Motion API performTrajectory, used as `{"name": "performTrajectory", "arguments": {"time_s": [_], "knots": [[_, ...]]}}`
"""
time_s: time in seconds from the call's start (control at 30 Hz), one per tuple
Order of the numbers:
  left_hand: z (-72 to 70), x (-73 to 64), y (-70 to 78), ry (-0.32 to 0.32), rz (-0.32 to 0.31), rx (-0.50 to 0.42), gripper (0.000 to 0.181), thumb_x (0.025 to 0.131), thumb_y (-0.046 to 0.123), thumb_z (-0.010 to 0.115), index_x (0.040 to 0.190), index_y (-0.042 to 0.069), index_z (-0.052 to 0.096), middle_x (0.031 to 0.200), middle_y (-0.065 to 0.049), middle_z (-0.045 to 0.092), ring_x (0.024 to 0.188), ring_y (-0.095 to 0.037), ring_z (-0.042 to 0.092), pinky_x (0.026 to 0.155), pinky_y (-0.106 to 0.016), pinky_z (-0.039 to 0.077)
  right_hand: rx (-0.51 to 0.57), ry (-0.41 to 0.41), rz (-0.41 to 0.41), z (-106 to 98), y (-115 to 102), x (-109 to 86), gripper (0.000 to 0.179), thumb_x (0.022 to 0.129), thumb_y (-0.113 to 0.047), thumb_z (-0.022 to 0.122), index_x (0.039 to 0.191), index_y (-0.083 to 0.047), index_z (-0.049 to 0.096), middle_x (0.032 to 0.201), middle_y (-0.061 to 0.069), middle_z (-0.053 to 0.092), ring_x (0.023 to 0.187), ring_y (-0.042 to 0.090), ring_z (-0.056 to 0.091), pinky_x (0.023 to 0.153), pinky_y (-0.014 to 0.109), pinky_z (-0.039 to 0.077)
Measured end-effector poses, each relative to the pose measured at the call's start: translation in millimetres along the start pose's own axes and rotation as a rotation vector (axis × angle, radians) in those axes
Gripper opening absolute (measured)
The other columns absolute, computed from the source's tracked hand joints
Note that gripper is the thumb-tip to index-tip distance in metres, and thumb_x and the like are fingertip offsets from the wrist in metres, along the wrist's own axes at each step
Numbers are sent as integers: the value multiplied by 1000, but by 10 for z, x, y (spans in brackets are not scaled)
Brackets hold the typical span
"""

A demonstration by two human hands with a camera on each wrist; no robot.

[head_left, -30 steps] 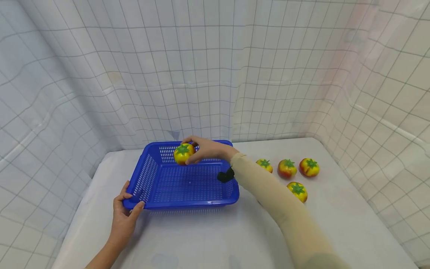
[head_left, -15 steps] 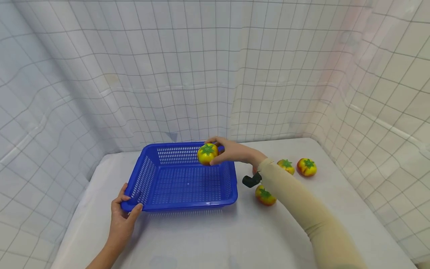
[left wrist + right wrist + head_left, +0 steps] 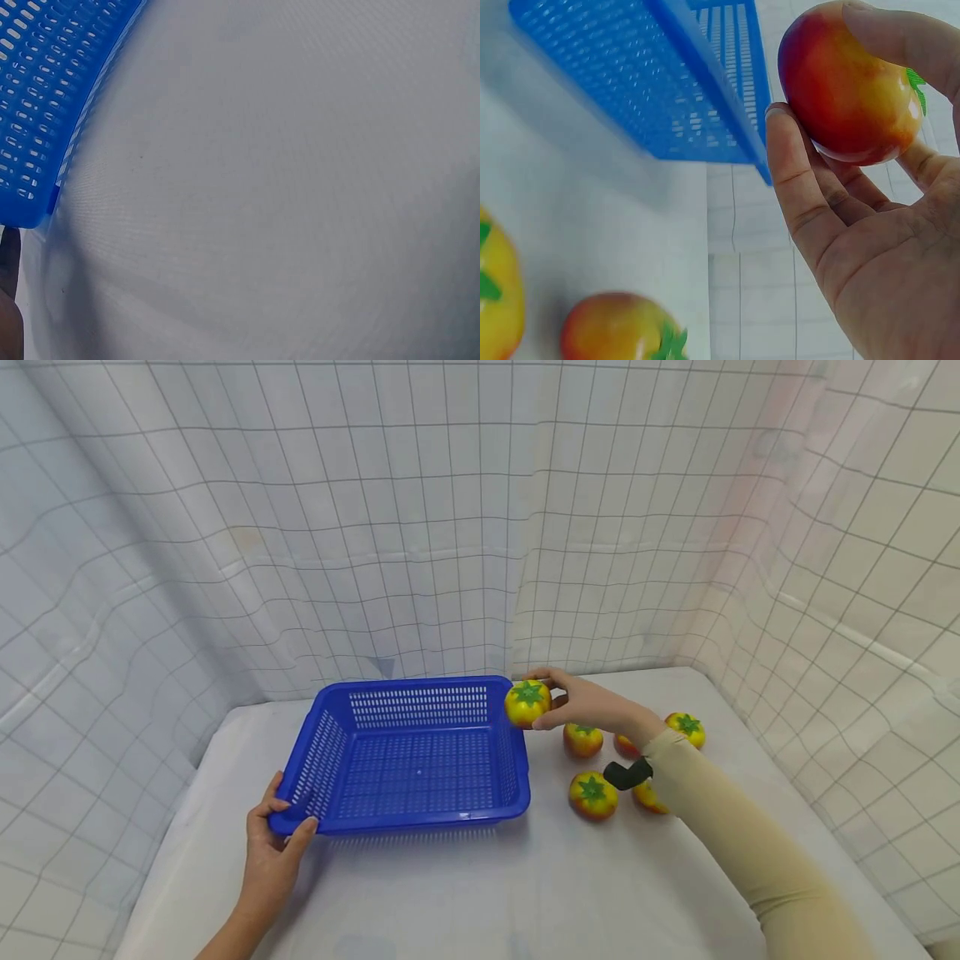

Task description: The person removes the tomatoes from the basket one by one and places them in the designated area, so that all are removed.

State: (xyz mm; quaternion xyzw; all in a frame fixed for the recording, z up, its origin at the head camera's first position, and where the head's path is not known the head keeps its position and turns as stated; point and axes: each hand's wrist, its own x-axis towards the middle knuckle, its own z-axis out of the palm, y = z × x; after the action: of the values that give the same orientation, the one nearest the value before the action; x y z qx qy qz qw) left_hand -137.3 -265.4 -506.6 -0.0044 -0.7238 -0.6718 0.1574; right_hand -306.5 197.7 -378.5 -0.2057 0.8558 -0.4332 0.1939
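A yellow-and-red tomato (image 3: pixel 528 704) with a green star-shaped top is held between the thumb and fingers of my right hand (image 3: pixel 588 703). It hangs at the back right corner of a blue slotted plastic basket (image 3: pixel 401 818), above table height. The right wrist view shows the tomato (image 3: pixel 847 90) near the basket's rim; whether they touch I cannot tell. My left hand (image 3: pixel 272 860) grips the basket's front left corner, thumb on the front rim and fingers at the left side. In the left wrist view, only a sliver of that hand (image 3: pixel 9 300) appears below the basket (image 3: pixel 52 90).
Several similar tomatoes (image 3: pixel 592 795) stand on the white table (image 3: pixel 450 893) right of the basket, some partly hidden by the right forearm (image 3: pixel 720 827). A black wrist-worn piece (image 3: pixel 628 774) juts below the sleeve. White grid-patterned sheets (image 3: pixel 420 527) enclose the back and sides.
My right hand has moved right with the tomato, from over the basket to its back right corner. More of the tomatoes on the table are uncovered. My left hand keeps its grip on the basket.
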Motion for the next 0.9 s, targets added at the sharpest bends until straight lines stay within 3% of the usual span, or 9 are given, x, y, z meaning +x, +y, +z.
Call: {"name": "performTrajectory", "arguments": {"time_s": [0.27,0.4,0.63,0.9], "knots": [[1,-15,-10,-2,-1,-12,38,104,-2,53,127,15,29,171,0,8,138,-15,31,93,-7,43,-2,38,23,-188,227,-332,76,85,-45,82,148,-34,40,144,6,47,126,32,54,110,53,40],[4,-14,-25,4,-13,15,38,104,-1,54,127,16,29,170,1,9,137,-15,32,93,-7,43,7,70,59,-280,338,-511,74,84,-47,82,146,-40,42,144,3,46,128,32,52,110,55,38],[5,-19,-11,3,-18,4,37,104,-1,53,126,18,30,171,2,8,136,-15,33,93,-7,43,64,104,47,-437,588,-735,75,87,-36,82,149,-33,41,147,11,43,130,38,50,111,55,37],[8,-18,15,-14,-4,-29,38,104,-2,52,129,16,28,171,0,5,137,-17,31,93,-7,43,45,145,72,-590,831,-1048,75,90,-35,79,153,-29,39,149,12,44,130,37,51,96,45,46]]}}
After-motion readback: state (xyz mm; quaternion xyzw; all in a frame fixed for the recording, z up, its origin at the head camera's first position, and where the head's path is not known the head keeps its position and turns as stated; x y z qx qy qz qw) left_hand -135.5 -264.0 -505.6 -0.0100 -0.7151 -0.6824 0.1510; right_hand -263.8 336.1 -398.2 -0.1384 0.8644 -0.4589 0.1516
